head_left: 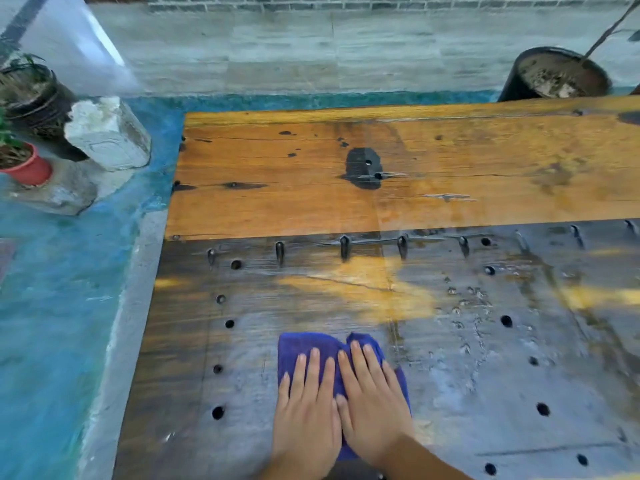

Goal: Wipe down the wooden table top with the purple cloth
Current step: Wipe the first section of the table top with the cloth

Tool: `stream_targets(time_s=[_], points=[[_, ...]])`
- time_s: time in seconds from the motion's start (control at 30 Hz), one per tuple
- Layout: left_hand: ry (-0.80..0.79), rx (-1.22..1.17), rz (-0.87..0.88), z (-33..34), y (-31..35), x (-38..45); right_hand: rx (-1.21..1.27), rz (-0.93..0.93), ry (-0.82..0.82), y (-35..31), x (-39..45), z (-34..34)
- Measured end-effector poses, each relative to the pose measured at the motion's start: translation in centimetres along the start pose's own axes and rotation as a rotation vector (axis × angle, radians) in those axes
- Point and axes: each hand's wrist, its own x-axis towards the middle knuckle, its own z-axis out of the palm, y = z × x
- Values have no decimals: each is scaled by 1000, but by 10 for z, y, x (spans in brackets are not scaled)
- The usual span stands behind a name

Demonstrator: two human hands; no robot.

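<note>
Head view: both hands, left (306,407) and right (372,400), press flat, fingers spread, hiding most of the purple cloth (304,344).

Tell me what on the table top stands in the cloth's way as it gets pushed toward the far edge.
Both hands, left hand and right hand, press flat on the purple cloth. Ahead, a row of dark metal pegs crosses the table top at the plank seam. Beyond it no loose object shows.
</note>
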Motion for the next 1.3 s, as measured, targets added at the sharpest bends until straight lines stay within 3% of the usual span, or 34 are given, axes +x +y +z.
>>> stream_targets(time_s=[0.27,0.63,0.93,1.3], points=[[-107,-31,-10,22,18,-64,-18,-13,-36,3,-69,16],[-50,-17,68,32,89,-51,83,124,4,64,-94,4],[-30,23,0,29,107,2,33,26,-4,97,-37,-10],[11,70,-60,1,97,111,42,91,11,117,72,-29]])
